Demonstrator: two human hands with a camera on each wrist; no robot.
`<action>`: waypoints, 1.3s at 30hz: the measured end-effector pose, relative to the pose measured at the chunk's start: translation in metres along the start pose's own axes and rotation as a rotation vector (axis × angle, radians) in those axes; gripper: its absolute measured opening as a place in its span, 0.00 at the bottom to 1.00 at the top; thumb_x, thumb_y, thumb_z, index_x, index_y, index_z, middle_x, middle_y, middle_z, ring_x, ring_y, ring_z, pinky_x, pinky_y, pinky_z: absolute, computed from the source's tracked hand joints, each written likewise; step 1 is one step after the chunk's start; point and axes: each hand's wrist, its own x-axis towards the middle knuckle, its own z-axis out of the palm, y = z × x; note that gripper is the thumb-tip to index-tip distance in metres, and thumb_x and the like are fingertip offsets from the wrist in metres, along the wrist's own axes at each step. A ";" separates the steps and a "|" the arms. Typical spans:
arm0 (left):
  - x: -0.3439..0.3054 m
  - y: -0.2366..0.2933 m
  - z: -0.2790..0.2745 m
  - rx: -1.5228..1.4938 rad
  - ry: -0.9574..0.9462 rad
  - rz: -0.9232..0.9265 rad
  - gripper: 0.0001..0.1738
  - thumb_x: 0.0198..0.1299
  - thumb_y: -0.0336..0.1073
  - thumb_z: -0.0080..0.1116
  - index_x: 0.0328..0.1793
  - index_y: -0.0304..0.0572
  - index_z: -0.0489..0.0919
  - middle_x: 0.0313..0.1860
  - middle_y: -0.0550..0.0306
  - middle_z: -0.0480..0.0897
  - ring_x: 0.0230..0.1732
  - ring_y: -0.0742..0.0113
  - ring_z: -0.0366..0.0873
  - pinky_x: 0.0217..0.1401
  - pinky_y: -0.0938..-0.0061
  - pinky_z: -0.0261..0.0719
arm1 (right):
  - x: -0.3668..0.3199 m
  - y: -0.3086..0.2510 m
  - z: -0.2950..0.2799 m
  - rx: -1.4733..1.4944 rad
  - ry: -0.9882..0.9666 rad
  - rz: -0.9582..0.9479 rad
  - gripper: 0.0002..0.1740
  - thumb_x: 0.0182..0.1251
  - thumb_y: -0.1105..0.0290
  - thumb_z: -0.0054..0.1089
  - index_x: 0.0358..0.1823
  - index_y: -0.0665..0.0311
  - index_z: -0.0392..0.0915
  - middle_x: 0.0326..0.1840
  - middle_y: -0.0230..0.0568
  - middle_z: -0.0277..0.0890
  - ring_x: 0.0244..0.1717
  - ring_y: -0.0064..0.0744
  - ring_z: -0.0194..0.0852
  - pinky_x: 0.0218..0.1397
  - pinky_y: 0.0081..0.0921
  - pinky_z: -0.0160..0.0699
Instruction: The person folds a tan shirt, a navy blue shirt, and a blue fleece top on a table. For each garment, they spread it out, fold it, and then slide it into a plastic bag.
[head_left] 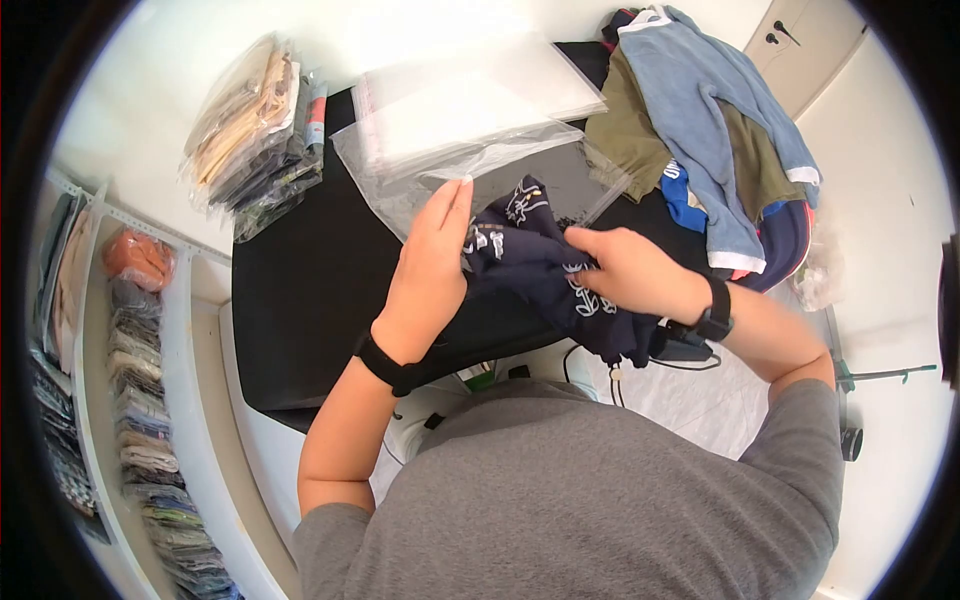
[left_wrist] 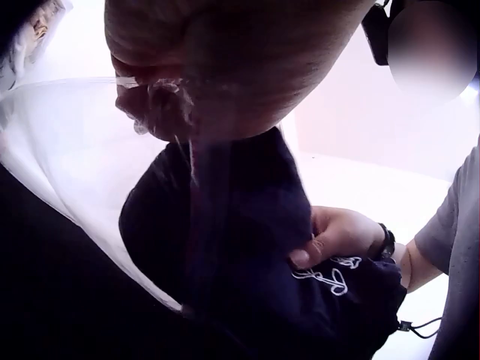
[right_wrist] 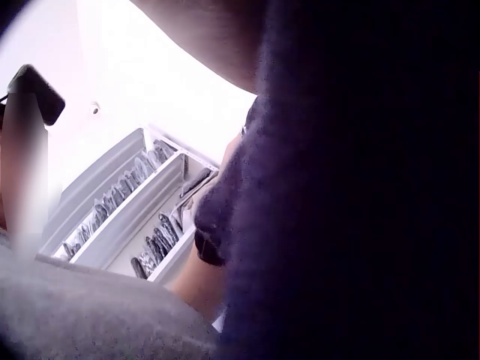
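Note:
A folded navy garment [head_left: 530, 245] with white outline prints hangs over the near part of the black table, a corded toggle dangling from its lower end. My right hand [head_left: 640, 270] grips it, thumb on top, while much of the other fingers is hidden by cloth. The left hand [head_left: 430, 260] stands at the garment's other side with straight fingers pointing away from me. In the left wrist view, the edge of a clear plastic bag [left_wrist: 67, 150] runs up to that hand, and film lies against its fingers. Dark cloth [right_wrist: 360, 187] fills much of the right wrist view.
White and clear plastic bags [head_left: 470, 100] lie across the back of the black table [head_left: 310, 290]. A stack of bagged clothes [head_left: 260, 130] stands at back left, and loose clothes [head_left: 710, 130] pile at back right. Left of the table are shelves [head_left: 200, 370] of packed garments.

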 end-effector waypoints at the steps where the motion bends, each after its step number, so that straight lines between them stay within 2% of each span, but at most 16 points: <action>1: 0.000 0.003 0.000 -0.011 -0.013 0.006 0.35 0.45 0.10 0.44 0.65 0.26 0.64 0.62 0.38 0.68 0.62 0.44 0.67 0.64 0.63 0.67 | 0.005 0.003 -0.004 0.036 0.001 0.005 0.14 0.56 0.67 0.61 0.41 0.62 0.70 0.32 0.55 0.77 0.39 0.56 0.76 0.40 0.45 0.74; 5: -0.001 0.012 0.002 0.076 -0.009 0.019 0.33 0.50 0.14 0.42 0.67 0.27 0.62 0.66 0.38 0.65 0.67 0.45 0.63 0.68 0.62 0.63 | 0.023 0.012 -0.010 -0.015 0.099 0.033 0.14 0.58 0.66 0.59 0.40 0.67 0.70 0.33 0.58 0.76 0.41 0.58 0.75 0.42 0.45 0.73; 8: -0.001 0.025 0.001 0.320 -0.051 0.076 0.30 0.58 0.26 0.41 0.70 0.32 0.60 0.71 0.44 0.60 0.73 0.51 0.56 0.72 0.53 0.52 | 0.034 0.011 -0.012 -0.001 0.068 0.089 0.15 0.62 0.67 0.57 0.41 0.72 0.68 0.35 0.63 0.74 0.42 0.60 0.74 0.42 0.42 0.71; 13: -0.001 0.042 0.013 0.332 -0.106 0.121 0.31 0.57 0.26 0.43 0.71 0.35 0.60 0.73 0.49 0.59 0.74 0.55 0.55 0.72 0.48 0.51 | 0.067 0.014 -0.021 -0.080 0.015 0.120 0.16 0.62 0.66 0.55 0.42 0.73 0.69 0.37 0.63 0.74 0.44 0.60 0.73 0.44 0.43 0.71; 15: -0.001 0.046 0.016 0.274 -0.112 0.124 0.32 0.57 0.25 0.43 0.71 0.35 0.60 0.73 0.49 0.59 0.74 0.56 0.55 0.72 0.48 0.50 | 0.069 0.015 -0.015 -0.087 0.158 -0.015 0.14 0.60 0.67 0.54 0.37 0.75 0.70 0.35 0.65 0.75 0.41 0.60 0.75 0.44 0.46 0.72; 18: -0.001 0.048 0.018 0.206 -0.121 0.152 0.36 0.52 0.19 0.44 0.72 0.36 0.58 0.73 0.49 0.58 0.74 0.55 0.54 0.72 0.46 0.47 | 0.077 0.025 -0.007 -0.143 0.192 -0.105 0.12 0.60 0.69 0.53 0.35 0.74 0.70 0.34 0.64 0.75 0.41 0.60 0.75 0.41 0.46 0.73; 21: -0.004 0.047 0.018 0.144 -0.135 0.185 0.40 0.48 0.15 0.44 0.72 0.37 0.57 0.74 0.49 0.57 0.75 0.55 0.53 0.73 0.44 0.44 | 0.087 0.027 -0.004 -0.151 0.332 -0.007 0.11 0.60 0.70 0.52 0.33 0.73 0.70 0.32 0.64 0.75 0.39 0.59 0.76 0.40 0.45 0.73; 23: -0.004 0.045 0.019 0.143 -0.143 0.190 0.40 0.48 0.15 0.45 0.72 0.37 0.57 0.74 0.49 0.57 0.75 0.55 0.53 0.73 0.43 0.44 | 0.093 0.028 -0.009 -0.118 0.262 0.066 0.14 0.61 0.67 0.53 0.34 0.72 0.64 0.34 0.65 0.73 0.41 0.62 0.73 0.43 0.49 0.68; 25: -0.006 0.044 0.021 0.138 -0.142 0.188 0.40 0.48 0.15 0.45 0.72 0.37 0.58 0.73 0.49 0.58 0.75 0.55 0.53 0.72 0.42 0.44 | 0.104 0.034 -0.010 -0.124 0.300 0.108 0.17 0.61 0.63 0.55 0.36 0.73 0.65 0.34 0.67 0.73 0.41 0.62 0.73 0.43 0.48 0.70; 26: -0.007 0.044 0.023 0.137 -0.145 0.189 0.40 0.48 0.15 0.45 0.72 0.37 0.58 0.73 0.49 0.58 0.75 0.55 0.53 0.72 0.42 0.44 | 0.107 0.037 -0.010 -0.072 0.209 0.234 0.24 0.62 0.58 0.55 0.46 0.76 0.67 0.40 0.68 0.74 0.46 0.63 0.73 0.51 0.45 0.70; 29: -0.008 0.040 0.026 0.151 -0.154 0.175 0.40 0.47 0.14 0.45 0.72 0.37 0.58 0.73 0.49 0.57 0.75 0.55 0.53 0.72 0.42 0.44 | 0.101 0.030 -0.003 0.009 0.177 0.332 0.32 0.63 0.55 0.54 0.57 0.77 0.64 0.49 0.69 0.72 0.55 0.61 0.69 0.59 0.41 0.67; 30: -0.009 0.038 0.027 0.189 -0.176 0.148 0.36 0.52 0.18 0.44 0.71 0.36 0.58 0.73 0.50 0.58 0.75 0.56 0.54 0.72 0.41 0.45 | 0.106 0.055 0.013 -0.056 0.211 0.173 0.39 0.65 0.45 0.49 0.64 0.72 0.59 0.64 0.70 0.59 0.63 0.62 0.62 0.66 0.42 0.62; 33: -0.014 0.035 0.030 0.206 -0.197 0.099 0.32 0.56 0.22 0.44 0.71 0.36 0.60 0.73 0.51 0.58 0.74 0.56 0.54 0.71 0.40 0.46 | 0.068 0.033 0.026 -0.631 0.420 -0.123 0.29 0.64 0.55 0.52 0.62 0.63 0.67 0.68 0.63 0.56 0.68 0.55 0.57 0.68 0.52 0.56; 36: -0.021 0.032 0.035 0.215 -0.218 0.111 0.32 0.56 0.22 0.44 0.71 0.36 0.59 0.74 0.51 0.57 0.75 0.56 0.54 0.71 0.40 0.45 | 0.055 0.030 0.053 -0.445 0.182 -0.212 0.26 0.65 0.58 0.49 0.63 0.61 0.67 0.70 0.52 0.57 0.71 0.54 0.51 0.67 0.57 0.54; 37: -0.023 0.032 0.036 0.179 -0.216 0.099 0.37 0.49 0.17 0.44 0.71 0.36 0.59 0.74 0.50 0.57 0.75 0.55 0.53 0.72 0.41 0.44 | 0.055 0.036 0.067 -0.397 0.064 -0.210 0.26 0.66 0.58 0.48 0.64 0.60 0.67 0.71 0.50 0.56 0.72 0.54 0.51 0.67 0.58 0.54; 39: -0.027 0.031 0.039 0.142 -0.217 0.091 0.42 0.43 0.12 0.45 0.71 0.35 0.59 0.73 0.48 0.57 0.75 0.53 0.52 0.73 0.42 0.43 | 0.048 0.040 0.080 -0.325 0.081 -0.236 0.26 0.68 0.56 0.46 0.65 0.60 0.66 0.71 0.49 0.56 0.72 0.53 0.50 0.67 0.59 0.53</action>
